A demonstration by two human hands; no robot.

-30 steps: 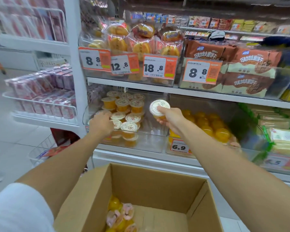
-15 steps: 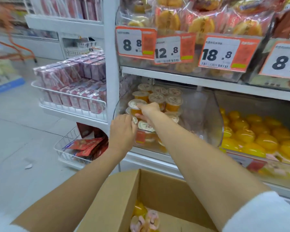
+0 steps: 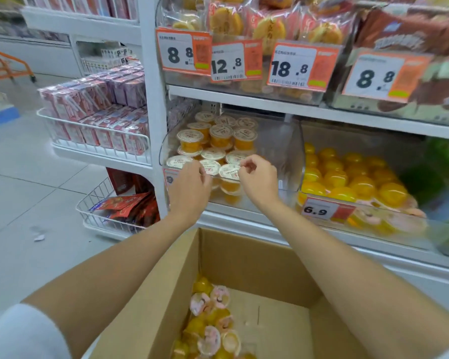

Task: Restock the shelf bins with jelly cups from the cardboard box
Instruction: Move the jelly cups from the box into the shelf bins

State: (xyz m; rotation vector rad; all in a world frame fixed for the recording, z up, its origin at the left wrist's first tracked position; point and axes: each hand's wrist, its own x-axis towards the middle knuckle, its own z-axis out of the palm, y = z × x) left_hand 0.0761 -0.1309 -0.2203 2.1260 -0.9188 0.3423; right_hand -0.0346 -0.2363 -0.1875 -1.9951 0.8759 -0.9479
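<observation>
A clear shelf bin (image 3: 283, 151) holds several white-lidded orange jelly cups (image 3: 219, 130), some stacked. Both my hands are at its front edge. My left hand (image 3: 189, 187) shows its back, and its fingertips touch the lid of a front cup (image 3: 210, 167). My right hand (image 3: 257, 182) hovers beside another front cup (image 3: 230, 171) with loosely curled fingers and nothing in them. Below, the open cardboard box (image 3: 244, 257) holds several small yellow and pink jelly cups (image 3: 208, 320) in its left corner.
Right of the bin, another clear bin (image 3: 347, 177) with round yellow jellies carries a 6.9 tag (image 3: 319, 209). Bagged cakes and price tags fill the shelf above (image 3: 244, 99). Wire baskets of pink packs (image 3: 96, 141) and red packets (image 3: 106, 216) hang on the left.
My right hand carried a jelly cup from the right into the bin, set it among the front cups and let go. The view swung left and closer to the bin.
</observation>
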